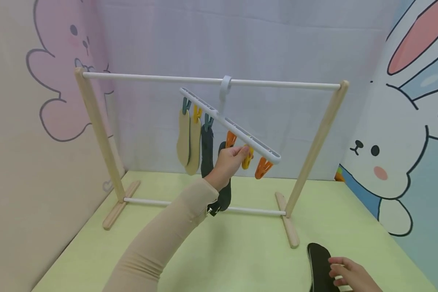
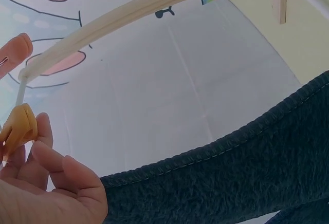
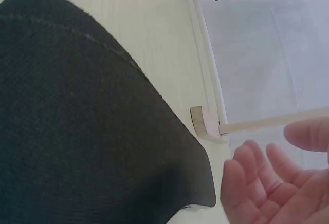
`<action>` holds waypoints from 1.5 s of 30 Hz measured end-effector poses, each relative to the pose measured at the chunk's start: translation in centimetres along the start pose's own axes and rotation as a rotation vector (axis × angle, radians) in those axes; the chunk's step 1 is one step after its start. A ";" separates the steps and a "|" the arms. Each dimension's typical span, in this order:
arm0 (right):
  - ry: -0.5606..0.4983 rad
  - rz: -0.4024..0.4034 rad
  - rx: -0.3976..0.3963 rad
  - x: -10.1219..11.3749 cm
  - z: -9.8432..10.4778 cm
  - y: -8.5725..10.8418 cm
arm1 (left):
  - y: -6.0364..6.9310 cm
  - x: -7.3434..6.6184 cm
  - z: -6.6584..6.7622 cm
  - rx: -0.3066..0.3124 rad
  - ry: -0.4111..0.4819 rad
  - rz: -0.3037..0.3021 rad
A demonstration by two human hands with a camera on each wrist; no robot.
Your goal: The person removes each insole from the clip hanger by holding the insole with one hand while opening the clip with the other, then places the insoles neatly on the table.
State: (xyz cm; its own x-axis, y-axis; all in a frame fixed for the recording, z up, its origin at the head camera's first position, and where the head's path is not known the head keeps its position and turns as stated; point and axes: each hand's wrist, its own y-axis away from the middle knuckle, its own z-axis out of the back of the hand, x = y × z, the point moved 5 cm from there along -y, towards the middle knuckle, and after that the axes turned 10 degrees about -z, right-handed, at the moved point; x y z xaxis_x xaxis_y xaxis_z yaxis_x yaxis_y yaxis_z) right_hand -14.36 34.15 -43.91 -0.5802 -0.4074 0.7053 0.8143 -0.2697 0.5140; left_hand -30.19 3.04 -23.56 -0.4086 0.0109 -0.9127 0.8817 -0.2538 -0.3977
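Observation:
My left hand (image 1: 228,164) reaches up to the hanging white clip hanger (image 1: 246,136) and pinches a yellow clip (image 1: 247,158) near its right end. In the left wrist view, fingers surround that clip (image 2: 19,126). Two beige insoles (image 1: 193,146) hang on the hanger's left half. Beside them hang a dark insole (image 1: 207,150) from a teal clip and another dark one (image 1: 224,196) by an orange clip, partly behind my left arm. Another black insole (image 1: 319,265) is low on the right. Right beside it, my right hand (image 1: 354,275) has loosely bent fingers and holds nothing.
A wooden rack with a white top rod (image 1: 149,78) carries the hanger by its hook (image 1: 225,86). Its right foot (image 1: 287,221) stands on the pale green tabletop (image 1: 248,247). An orange clip (image 1: 264,167) hangs at the hanger's near end. Cartoon-printed walls surround the table.

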 end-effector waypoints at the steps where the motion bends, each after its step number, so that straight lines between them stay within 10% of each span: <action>1: -0.019 0.005 -0.007 0.2 -0.1 0.1 | 0.0 0.0 -0.1 0.005 -0.003 -0.009; 21: -0.084 0.084 -0.001 2.0 -1.4 1.4 | -1.7 -2.0 -0.2 -0.003 -0.049 -0.065; 34: -0.110 0.080 0.002 1.5 -1.4 1.7 | -2.3 -1.6 1.2 -0.232 -0.238 -0.076; 45: -0.102 0.143 0.059 1.1 -1.5 2.1 | -4.0 0.5 0.1 -0.120 -0.243 -0.009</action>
State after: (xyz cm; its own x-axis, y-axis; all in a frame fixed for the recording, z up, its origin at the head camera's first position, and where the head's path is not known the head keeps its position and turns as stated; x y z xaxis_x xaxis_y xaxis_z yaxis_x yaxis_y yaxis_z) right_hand -13.28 31.86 -42.81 -0.4602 -0.3467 0.8173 0.8877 -0.1627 0.4308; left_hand -33.97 3.97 -22.36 -0.4484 -0.2234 -0.8655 0.8935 -0.1382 -0.4272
